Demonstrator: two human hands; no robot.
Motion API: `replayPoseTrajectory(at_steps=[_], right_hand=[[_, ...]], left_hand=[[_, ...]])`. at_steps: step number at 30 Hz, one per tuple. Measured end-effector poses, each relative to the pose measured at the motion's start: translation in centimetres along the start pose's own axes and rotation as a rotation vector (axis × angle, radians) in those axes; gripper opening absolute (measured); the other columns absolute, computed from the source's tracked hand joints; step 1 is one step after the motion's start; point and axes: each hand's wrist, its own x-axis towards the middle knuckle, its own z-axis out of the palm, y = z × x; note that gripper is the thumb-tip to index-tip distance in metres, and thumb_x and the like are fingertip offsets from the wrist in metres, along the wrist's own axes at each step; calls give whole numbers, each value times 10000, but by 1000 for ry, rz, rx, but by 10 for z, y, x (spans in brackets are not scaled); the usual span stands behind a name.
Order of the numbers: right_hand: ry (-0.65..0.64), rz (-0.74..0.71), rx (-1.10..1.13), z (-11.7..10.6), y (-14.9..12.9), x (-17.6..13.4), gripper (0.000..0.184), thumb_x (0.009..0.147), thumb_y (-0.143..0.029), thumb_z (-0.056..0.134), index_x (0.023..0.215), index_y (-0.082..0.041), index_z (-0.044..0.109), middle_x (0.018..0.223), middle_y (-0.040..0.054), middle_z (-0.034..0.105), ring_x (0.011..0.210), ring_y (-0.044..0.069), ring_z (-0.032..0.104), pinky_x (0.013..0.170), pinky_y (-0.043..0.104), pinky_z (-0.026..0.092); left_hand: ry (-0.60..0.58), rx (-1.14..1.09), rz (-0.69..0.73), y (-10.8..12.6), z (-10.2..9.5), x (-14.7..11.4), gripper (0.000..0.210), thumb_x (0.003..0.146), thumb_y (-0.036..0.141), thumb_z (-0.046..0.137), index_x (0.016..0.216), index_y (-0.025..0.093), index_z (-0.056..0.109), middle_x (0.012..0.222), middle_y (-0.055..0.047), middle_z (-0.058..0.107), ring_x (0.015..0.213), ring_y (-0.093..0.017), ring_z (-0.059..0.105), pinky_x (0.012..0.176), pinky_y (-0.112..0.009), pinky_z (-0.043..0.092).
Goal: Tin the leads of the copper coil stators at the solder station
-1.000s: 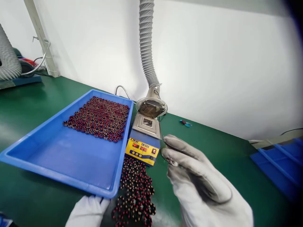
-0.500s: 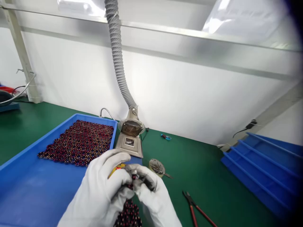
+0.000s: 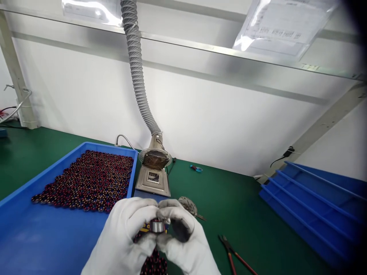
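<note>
Between the left hand point(image 3: 122, 235) and the right hand point(image 3: 190, 244), right at their meeting fingertips, sits a small ring part point(image 3: 157, 227), its shiny metal band facing the wearer. Both white-gloved hands curl inward to pinch it, fingers above and thumbs below, seemingly so that the band is exposed and the part cannot twist; which hand bears more of it, I cannot tell. Below the hands lies a pile of similar rings point(image 3: 155, 263), probably placed for easy reach. Left of the left hand, a blue tray point(image 3: 57, 240) bears a flat layer of rings point(image 3: 88, 181) at its far end, perhaps packed so for order. Beyond the hands stands a metal-topped unit point(image 3: 161, 186) beneath an extraction hood point(image 3: 155, 158), its front mostly blocked by them. Just past the right hand is a round tin point(image 3: 187, 205), partly hidden; pliers point(image 3: 229, 250) and stacked blue trays point(image 3: 309, 210) lie farther right, out of its way.
</note>
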Motion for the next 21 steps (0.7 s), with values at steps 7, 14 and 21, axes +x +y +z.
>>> replayPoseTrajectory(at_steps=[7,14,21], right_hand=[[167,23,210,3,-1,0,104,669,-284,714,600,-230,659,679,1,599,696,149,587,681,268,493],[246,169,266,3,4,-4,152,642,-288,739,773,-227,690,832,44,695,789,190,640,763,319,519],[99,332,410,10,30,2,179,609,-234,755,775,-219,690,765,49,715,696,209,670,634,345,561]], left_hand=[[71,131,130,12,-3,10,183,817,99,480,984,158,524,950,-67,651,855,-204,585,726,-382,477],[131,277,100,13,-4,8,193,791,81,508,976,124,546,975,-88,648,874,-229,562,735,-409,446],[89,149,46,5,-7,5,256,820,129,501,1071,172,530,1005,-64,643,879,-208,575,731,-366,476]])
